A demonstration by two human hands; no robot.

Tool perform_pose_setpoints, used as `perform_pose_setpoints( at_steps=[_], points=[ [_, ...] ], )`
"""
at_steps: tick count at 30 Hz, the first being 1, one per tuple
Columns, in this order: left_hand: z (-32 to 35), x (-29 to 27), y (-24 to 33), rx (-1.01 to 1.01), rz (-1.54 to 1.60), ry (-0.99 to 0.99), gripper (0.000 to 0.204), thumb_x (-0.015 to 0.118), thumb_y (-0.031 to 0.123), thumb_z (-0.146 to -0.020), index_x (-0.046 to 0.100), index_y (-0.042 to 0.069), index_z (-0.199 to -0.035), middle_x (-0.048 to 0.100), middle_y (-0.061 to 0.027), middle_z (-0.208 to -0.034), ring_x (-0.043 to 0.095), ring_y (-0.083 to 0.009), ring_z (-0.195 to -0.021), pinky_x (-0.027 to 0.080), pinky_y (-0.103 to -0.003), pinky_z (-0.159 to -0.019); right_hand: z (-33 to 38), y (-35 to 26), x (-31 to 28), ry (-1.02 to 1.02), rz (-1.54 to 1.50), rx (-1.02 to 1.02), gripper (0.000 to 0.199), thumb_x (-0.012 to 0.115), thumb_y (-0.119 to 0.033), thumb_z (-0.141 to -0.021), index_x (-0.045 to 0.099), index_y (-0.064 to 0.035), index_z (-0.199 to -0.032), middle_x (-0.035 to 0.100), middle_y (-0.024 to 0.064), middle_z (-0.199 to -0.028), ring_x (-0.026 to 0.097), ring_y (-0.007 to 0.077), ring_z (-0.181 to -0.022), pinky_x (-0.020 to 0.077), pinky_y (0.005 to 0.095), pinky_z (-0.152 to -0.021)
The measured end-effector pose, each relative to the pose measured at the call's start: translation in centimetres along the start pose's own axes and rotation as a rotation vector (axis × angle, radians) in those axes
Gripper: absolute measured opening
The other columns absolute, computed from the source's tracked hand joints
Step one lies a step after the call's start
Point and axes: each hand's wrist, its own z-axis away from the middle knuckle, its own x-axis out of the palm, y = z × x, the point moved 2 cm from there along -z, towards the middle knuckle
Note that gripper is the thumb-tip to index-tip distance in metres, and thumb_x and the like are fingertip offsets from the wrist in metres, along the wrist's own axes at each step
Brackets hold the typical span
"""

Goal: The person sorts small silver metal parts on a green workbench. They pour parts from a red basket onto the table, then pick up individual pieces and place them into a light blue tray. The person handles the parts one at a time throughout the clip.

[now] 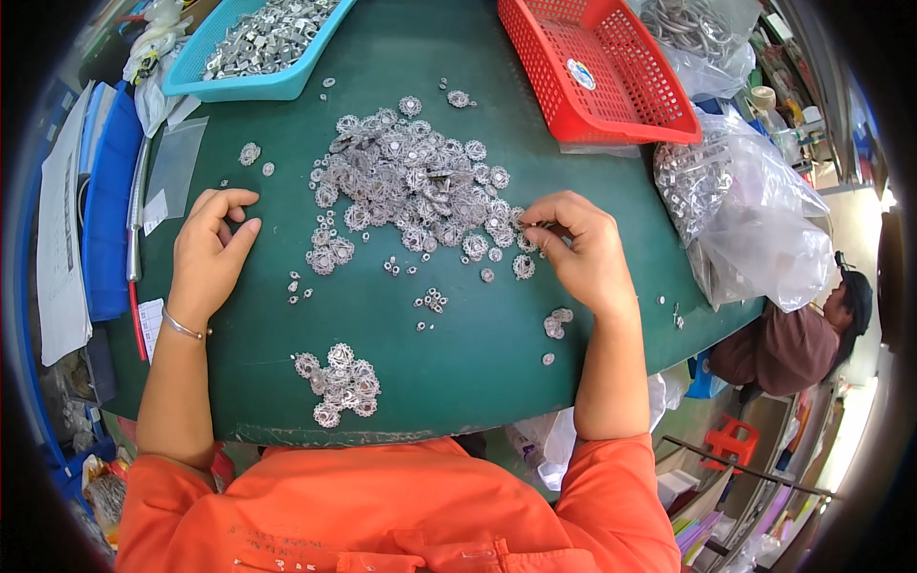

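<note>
Honestly, looks like light, stiff little metal bits: round toothed discs (pixel 411 181), thin, silvery, heaped in a big pile just ahead of and between both hands. Probably slippery and prone to snagging on each other by the teeth, so best pinched at the rim, one at a time, thumb against forefinger. Not fragile by the look of it, just fiddly.

Right hand (pixel 578 250) curled, fingertips drawn together in a narrow pinch at the near right edge of the pile, seemingly nipping one small piece; too small to tell exactly which. Wrist low, forearm coming up from the lower edge.

Left hand (pixel 212 250) resting on the green surface (pixel 458 334), fingers loosely bent, thumb tucked toward the forefinger, nothing visibly held. Well apart from the pile, off to its left side. Silver bangle (pixel 181 327) on that wrist.

Closer to the body than the left hand, a small sorted cluster of discs (pixel 336 384). Few loose ones (pixel 557 323) just behind the right wrist. Beyond the hands, a blue tray of metal parts (pixel 258 43) and a red basket (pixel 597 67); clear bags of parts (pixel 745 205) out past the right hand.
</note>
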Motion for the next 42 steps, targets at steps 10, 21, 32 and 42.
perform_pose_setpoints(
  at_steps=[10, 21, 32, 42],
  points=[
    [-0.1, 0.0, 0.0, 0.032, -0.001, -0.013, 0.027, 0.066, -0.001, -0.080, 0.063, 0.004, -0.107, 0.048, 0.0003, -0.086, 0.040, -0.0073, -0.062, 0.037, -0.021, -0.059, -0.6, -0.8, 1.5, -0.009, 0.082, -0.145, 0.013, 0.066, 0.008, -0.075, 0.065, 0.0017, -0.086, 0.062, 0.0135, -0.085, 0.063, 0.0295, -0.080, 0.0507, 0.0351, -0.071],
    [-0.1, 0.1, -0.1, 0.003, 0.019, -0.028, 0.027, 0.065, 0.000, -0.082, 0.063, 0.004, -0.108, 0.047, 0.0015, -0.086, 0.039, -0.0067, -0.064, 0.036, -0.020, -0.060, 0.2, 0.4, 0.0, 0.013, 0.174, -0.065, 0.010, 0.067, 0.004, -0.076, 0.067, 0.0007, -0.086, 0.064, 0.0153, -0.086, 0.063, 0.0322, -0.081, 0.0507, 0.0371, -0.073],
    [-0.1, 0.1, 0.0, 0.017, -0.010, -0.035, 0.027, 0.065, 0.000, -0.082, 0.063, 0.005, -0.109, 0.047, 0.0015, -0.087, 0.038, -0.0065, -0.064, 0.036, -0.020, -0.061, 0.0, 2.1, -2.3, 0.158, 0.250, 0.058, 0.016, 0.061, 0.010, -0.076, 0.065, 0.0018, -0.090, 0.060, 0.0159, -0.089, 0.062, 0.0337, -0.083, 0.0502, 0.0377, -0.077],
    [0.0, 0.1, -0.3, 0.025, -0.013, -0.034, 0.027, 0.065, -0.001, -0.082, 0.063, 0.004, -0.109, 0.046, 0.0018, -0.087, 0.038, -0.0059, -0.064, 0.035, -0.019, -0.060, 0.1, 2.6, -2.7, 0.127, 0.324, 0.054, 0.021, 0.062, 0.009, -0.075, 0.070, -0.0004, -0.091, 0.066, 0.0138, -0.096, 0.062, 0.0332, -0.093, 0.0504, 0.0382, -0.084]
  ],
)
